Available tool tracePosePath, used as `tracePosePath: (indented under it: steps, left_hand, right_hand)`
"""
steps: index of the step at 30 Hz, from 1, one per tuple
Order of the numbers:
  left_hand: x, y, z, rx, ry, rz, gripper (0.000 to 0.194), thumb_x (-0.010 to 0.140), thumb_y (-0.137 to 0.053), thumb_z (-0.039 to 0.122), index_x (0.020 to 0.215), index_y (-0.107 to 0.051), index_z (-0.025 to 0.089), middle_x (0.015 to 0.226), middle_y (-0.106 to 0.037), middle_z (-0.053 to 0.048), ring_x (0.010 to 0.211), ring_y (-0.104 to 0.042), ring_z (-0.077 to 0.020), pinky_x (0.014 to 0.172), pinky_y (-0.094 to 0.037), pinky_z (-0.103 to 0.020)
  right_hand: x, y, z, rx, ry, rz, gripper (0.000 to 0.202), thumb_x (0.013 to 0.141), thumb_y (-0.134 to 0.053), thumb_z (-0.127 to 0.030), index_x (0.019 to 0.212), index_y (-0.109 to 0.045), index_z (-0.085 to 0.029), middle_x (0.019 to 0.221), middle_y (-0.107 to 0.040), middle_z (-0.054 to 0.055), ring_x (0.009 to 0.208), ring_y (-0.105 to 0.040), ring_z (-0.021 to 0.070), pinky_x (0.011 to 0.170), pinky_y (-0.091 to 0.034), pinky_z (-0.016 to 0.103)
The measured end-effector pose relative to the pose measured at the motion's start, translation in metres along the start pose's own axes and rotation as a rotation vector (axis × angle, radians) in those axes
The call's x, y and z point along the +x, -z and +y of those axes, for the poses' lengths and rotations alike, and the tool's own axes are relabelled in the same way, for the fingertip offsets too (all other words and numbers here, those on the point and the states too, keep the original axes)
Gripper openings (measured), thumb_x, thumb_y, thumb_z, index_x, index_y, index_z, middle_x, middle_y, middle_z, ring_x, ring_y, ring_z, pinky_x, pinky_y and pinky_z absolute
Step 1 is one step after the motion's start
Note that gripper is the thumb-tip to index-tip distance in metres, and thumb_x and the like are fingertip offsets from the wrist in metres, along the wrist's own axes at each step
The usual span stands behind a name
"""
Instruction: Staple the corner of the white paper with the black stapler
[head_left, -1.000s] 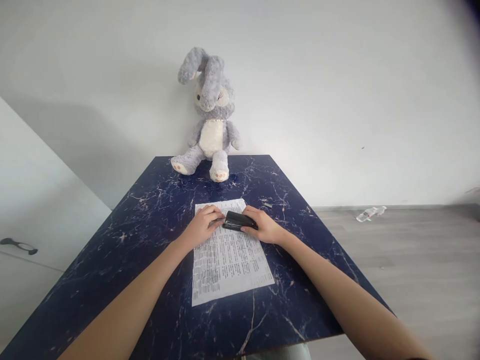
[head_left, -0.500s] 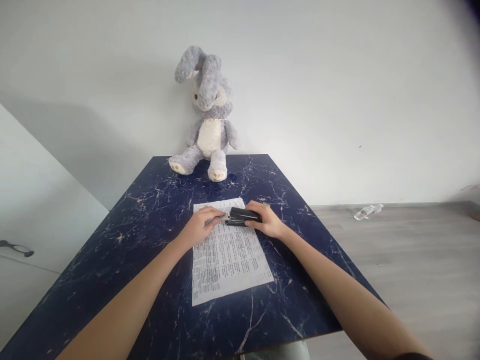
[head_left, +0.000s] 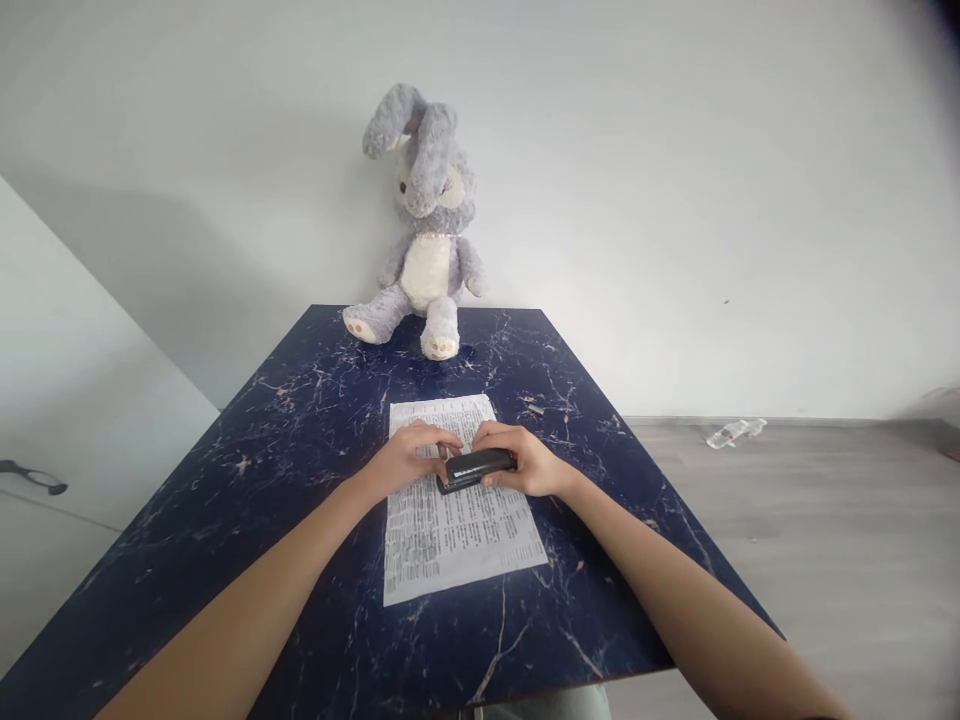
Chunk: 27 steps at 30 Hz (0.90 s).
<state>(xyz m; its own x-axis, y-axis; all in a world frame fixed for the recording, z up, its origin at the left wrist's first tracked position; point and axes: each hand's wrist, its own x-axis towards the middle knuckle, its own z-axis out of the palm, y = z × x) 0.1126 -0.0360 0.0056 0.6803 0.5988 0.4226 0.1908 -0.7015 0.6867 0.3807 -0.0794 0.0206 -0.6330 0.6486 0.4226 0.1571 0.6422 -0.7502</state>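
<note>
A black stapler (head_left: 478, 466) is held above a printed sheet of paper (head_left: 465, 545), its closed top facing me. My right hand (head_left: 525, 462) wraps round the rear end, thumb on the near side and fingers on the far side. At the other end, my left hand (head_left: 409, 458) has its thumb against the stapler's tip and its fingers curled over beyond it. Parts of those fingertips are hidden behind the stapler. The sheet lies flat on the dark blue marbled table (head_left: 337, 640), under both hands.
A grey plush rabbit (head_left: 431, 250) sits at the table's far edge against the white wall (head_left: 675, 200). A small greenish piece (head_left: 535, 408) lies beyond my right hand. On the floor to the right is a clear plastic item (head_left: 736, 433). A dark handle (head_left: 34, 475) shows at the left.
The stapler has come nearer to me and turned, its top now facing me. The silver part seen at my left fingers before no longer shows. My left thumb now touches the stapler's tip.
</note>
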Motion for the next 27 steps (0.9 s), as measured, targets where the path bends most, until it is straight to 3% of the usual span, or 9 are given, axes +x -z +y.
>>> tracePosePath:
  steps: [4, 9, 11, 14, 16, 18, 21, 24, 27]
  left_hand:
    - [0.000, 0.000, 0.003, -0.003, 0.055, 0.142, 0.016, 0.097, -0.071, 0.037, 0.096, -0.076, 0.022, 0.088, -0.076, -0.003, 0.086, -0.069, -0.0208, 0.085, -0.052, -0.036]
    - [0.002, -0.002, 0.006, 0.075, -0.012, -0.030, 0.016, 0.100, -0.067, 0.038, 0.102, -0.073, 0.024, 0.093, -0.075, -0.003, 0.088, -0.068, -0.0212, 0.089, -0.051, -0.040]
    - [0.003, -0.004, 0.004, 0.136, 0.002, 0.022, 0.018, 0.100, -0.066, 0.040, 0.107, -0.072, 0.024, 0.098, -0.075, -0.004, 0.093, -0.068, -0.0226, 0.091, -0.052, -0.042]
    - [0.003, -0.006, -0.003, 0.282, 0.083, 0.140, 0.029, 0.103, -0.060, 0.044, 0.124, -0.069, 0.025, 0.123, -0.072, -0.009, 0.117, -0.064, -0.0273, 0.102, -0.050, -0.047]
    - [0.001, -0.006, -0.009, 0.393, 0.145, 0.097, 0.044, 0.104, -0.056, 0.048, 0.143, -0.060, 0.027, 0.150, -0.058, -0.012, 0.139, -0.051, -0.0330, 0.114, -0.042, -0.055]
    - [0.000, -0.006, -0.013, 0.485, 0.183, -0.006, 0.050, 0.104, -0.055, 0.050, 0.150, -0.055, 0.029, 0.162, -0.045, -0.011, 0.151, -0.037, -0.0376, 0.120, -0.031, -0.063]
    - [-0.002, -0.007, -0.015, 0.572, 0.184, -0.057, 0.033, 0.103, -0.055, 0.041, 0.128, -0.072, 0.027, 0.149, -0.060, -0.009, 0.146, -0.045, -0.0364, 0.122, -0.024, -0.068]
    - [-0.002, -0.010, -0.014, 0.600, 0.172, 0.003, 0.026, 0.102, -0.056, 0.038, 0.107, -0.076, 0.022, 0.136, -0.068, -0.010, 0.132, -0.056, -0.0334, 0.118, -0.035, -0.061]
    - [-0.003, -0.014, -0.013, 0.588, 0.174, -0.002, 0.042, 0.102, -0.057, 0.051, 0.133, -0.067, 0.024, 0.157, -0.050, -0.013, 0.147, -0.041, -0.0395, 0.119, -0.034, -0.063]
  right_hand:
    - [0.001, -0.008, -0.003, -0.033, -0.038, 0.114, 0.034, 0.091, -0.077, -0.048, 0.106, -0.071, -0.018, 0.101, -0.063, 0.009, 0.087, -0.061, 0.0216, 0.078, -0.051, 0.036]
    - [-0.001, -0.002, -0.005, -0.094, -0.029, 0.042, 0.029, 0.088, -0.080, -0.043, 0.102, -0.073, -0.020, 0.098, -0.067, 0.008, 0.090, -0.063, 0.0241, 0.083, -0.053, 0.040]
    - [-0.002, 0.005, -0.003, -0.151, -0.055, 0.103, 0.026, 0.087, -0.081, -0.041, 0.101, -0.074, -0.020, 0.098, -0.068, 0.008, 0.090, -0.064, 0.0244, 0.082, -0.052, 0.039]
    - [-0.006, 0.019, 0.005, -0.317, -0.189, 0.353, 0.020, 0.087, -0.079, -0.034, 0.098, -0.073, -0.019, 0.096, -0.067, 0.007, 0.085, -0.063, 0.0229, 0.077, -0.050, 0.037]
    - [-0.010, 0.031, 0.013, -0.461, -0.306, 0.476, 0.015, 0.085, -0.078, -0.029, 0.096, -0.073, -0.019, 0.095, -0.066, 0.006, 0.084, -0.062, 0.0227, 0.077, -0.048, 0.037]
    - [-0.016, 0.043, 0.021, -0.578, -0.411, 0.526, 0.014, 0.082, -0.078, -0.027, 0.094, -0.074, -0.020, 0.094, -0.067, 0.006, 0.083, -0.062, 0.0230, 0.077, -0.047, 0.037]
    - [-0.024, 0.057, 0.030, -0.608, -0.503, 0.510, 0.014, 0.080, -0.078, -0.028, 0.090, -0.074, -0.019, 0.091, -0.067, 0.005, 0.079, -0.062, 0.0221, 0.075, -0.046, 0.036]
    - [-0.027, 0.062, 0.031, -0.475, -0.489, 0.355, 0.018, 0.080, -0.077, -0.033, 0.089, -0.073, -0.019, 0.089, -0.066, 0.002, 0.076, -0.062, 0.0201, 0.073, -0.044, 0.034]
    - [-0.026, 0.059, 0.028, -0.386, -0.447, 0.249, 0.021, 0.081, -0.077, -0.037, 0.087, -0.070, -0.018, 0.087, -0.065, 0.001, 0.076, -0.060, 0.0187, 0.072, -0.043, 0.032]
